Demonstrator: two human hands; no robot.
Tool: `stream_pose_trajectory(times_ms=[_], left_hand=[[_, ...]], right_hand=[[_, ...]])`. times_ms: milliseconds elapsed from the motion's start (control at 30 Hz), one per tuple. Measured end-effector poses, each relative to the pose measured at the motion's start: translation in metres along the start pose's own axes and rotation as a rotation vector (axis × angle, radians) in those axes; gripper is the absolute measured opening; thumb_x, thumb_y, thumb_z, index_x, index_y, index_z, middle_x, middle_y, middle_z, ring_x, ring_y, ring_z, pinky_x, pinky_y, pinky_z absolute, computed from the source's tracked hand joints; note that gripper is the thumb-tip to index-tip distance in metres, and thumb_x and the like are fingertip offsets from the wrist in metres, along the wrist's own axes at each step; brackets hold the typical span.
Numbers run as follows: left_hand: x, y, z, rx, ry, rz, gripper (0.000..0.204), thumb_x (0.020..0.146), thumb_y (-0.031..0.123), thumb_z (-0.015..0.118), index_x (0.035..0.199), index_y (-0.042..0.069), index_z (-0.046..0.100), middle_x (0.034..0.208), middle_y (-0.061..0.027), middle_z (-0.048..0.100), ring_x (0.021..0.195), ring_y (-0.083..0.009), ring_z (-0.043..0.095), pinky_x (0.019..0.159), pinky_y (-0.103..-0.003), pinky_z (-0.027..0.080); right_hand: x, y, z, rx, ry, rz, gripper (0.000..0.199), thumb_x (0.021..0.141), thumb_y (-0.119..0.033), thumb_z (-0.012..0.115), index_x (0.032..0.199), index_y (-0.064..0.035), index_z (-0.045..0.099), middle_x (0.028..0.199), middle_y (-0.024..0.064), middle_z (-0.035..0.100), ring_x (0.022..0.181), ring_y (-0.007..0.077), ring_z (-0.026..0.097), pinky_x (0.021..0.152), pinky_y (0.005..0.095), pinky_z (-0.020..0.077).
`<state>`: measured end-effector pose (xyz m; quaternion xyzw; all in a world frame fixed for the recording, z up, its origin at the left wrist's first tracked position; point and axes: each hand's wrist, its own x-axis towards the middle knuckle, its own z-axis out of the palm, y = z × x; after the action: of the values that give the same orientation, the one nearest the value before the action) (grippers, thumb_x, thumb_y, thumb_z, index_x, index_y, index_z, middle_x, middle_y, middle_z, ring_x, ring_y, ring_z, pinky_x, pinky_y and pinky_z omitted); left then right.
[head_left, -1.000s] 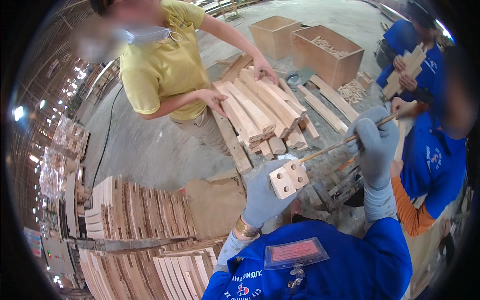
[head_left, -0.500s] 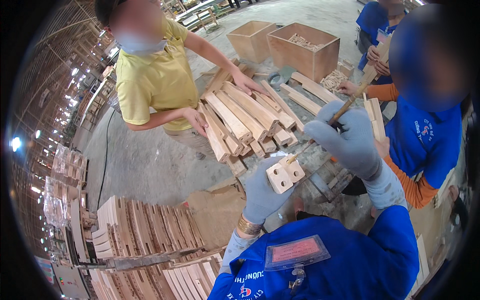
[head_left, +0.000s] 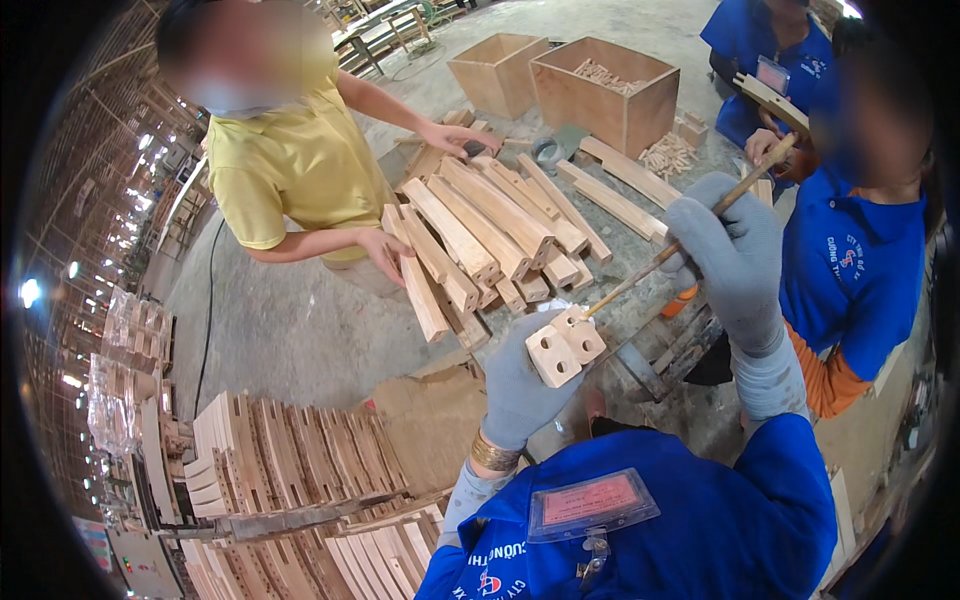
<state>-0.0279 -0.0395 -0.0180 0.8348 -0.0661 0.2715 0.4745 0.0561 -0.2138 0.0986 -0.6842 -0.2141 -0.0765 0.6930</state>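
Note:
My left hand (head_left: 515,390), in a grey glove, is closed around two pale wooden pieces (head_left: 552,358) held side by side. Their drilled ends, with round holes, face up toward me. A long thin stick (head_left: 640,274) slants down from my right hand (head_left: 738,255), also gloved, whose fingers are wrapped round it. The stick's lower tip meets the far edge of the wooden pieces; whether it is inside a hole I cannot tell. Beyond my hands lies a pile of wooden bars (head_left: 480,225) with holes in their ends.
Across the pile stands a person in yellow (head_left: 285,165), hands on the bars. Co-workers in blue (head_left: 850,240) are close at right. Two wooden boxes (head_left: 630,125) and loose dowels (head_left: 668,155) are at the back. Stacked wooden parts (head_left: 300,450) stand at lower left.
My right hand has moved slightly right, and more of the stick shows. My left hand has barely shifted. The person in yellow has moved a bar left; a co-worker at right has shifted.

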Motion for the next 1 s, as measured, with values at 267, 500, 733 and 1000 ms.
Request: stream_pose_trajectory(times_ms=[267, 500, 733, 1000], left_hand=[[0.002, 0.002, 0.001, 0.022, 0.010, 0.000, 0.056, 0.059, 0.017, 0.082, 0.102, 0.001, 0.049, 0.090, -0.0104, 0.061, 0.078, -0.0167, 0.061, 0.069, -0.029, 0.050], [0.000, -0.001, -0.002, -0.073, -0.009, -0.074, 0.048, 0.066, 0.013, 0.075, 0.108, 0.005, 0.053, 0.096, -0.0101, 0.063, 0.086, -0.0175, 0.062, 0.076, -0.029, 0.049], [-0.001, 0.000, 0.000, 0.003, -0.010, -0.042, 0.054, 0.060, 0.015, 0.081, 0.101, 0.002, 0.049, 0.089, -0.0096, 0.063, 0.079, -0.0148, 0.062, 0.069, -0.027, 0.050], [0.001, 0.004, -0.003, -0.052, -0.040, -0.116, 0.050, 0.065, 0.014, 0.076, 0.109, 0.004, 0.053, 0.097, -0.0114, 0.062, 0.086, -0.0193, 0.062, 0.075, -0.030, 0.049]], right_hand=[[0.002, 0.006, 0.000, -0.045, -0.050, 0.053, 0.020, 0.080, -0.015, 0.062, 0.069, 0.0016, 0.059, 0.057, 0.0039, 0.055, 0.048, 0.0058, 0.053, 0.040, 0.0184, 0.0377], [-0.003, -0.007, -0.009, -0.033, -0.070, 0.127, 0.017, 0.079, -0.012, 0.062, 0.070, 0.0025, 0.060, 0.060, 0.0037, 0.057, 0.048, 0.0056, 0.053, 0.040, 0.0192, 0.0391], [-0.007, 0.000, -0.003, -0.309, -0.238, -0.407, 0.013, 0.076, -0.006, 0.065, 0.068, 0.0014, 0.060, 0.058, 0.0060, 0.056, 0.046, 0.0113, 0.053, 0.042, 0.0235, 0.0391], [-0.008, 0.004, -0.001, -0.284, -0.375, -0.511, 0.012, 0.072, -0.004, 0.069, 0.070, -0.0011, 0.057, 0.053, 0.0032, 0.051, 0.044, 0.0123, 0.049, 0.042, 0.0252, 0.0346]])
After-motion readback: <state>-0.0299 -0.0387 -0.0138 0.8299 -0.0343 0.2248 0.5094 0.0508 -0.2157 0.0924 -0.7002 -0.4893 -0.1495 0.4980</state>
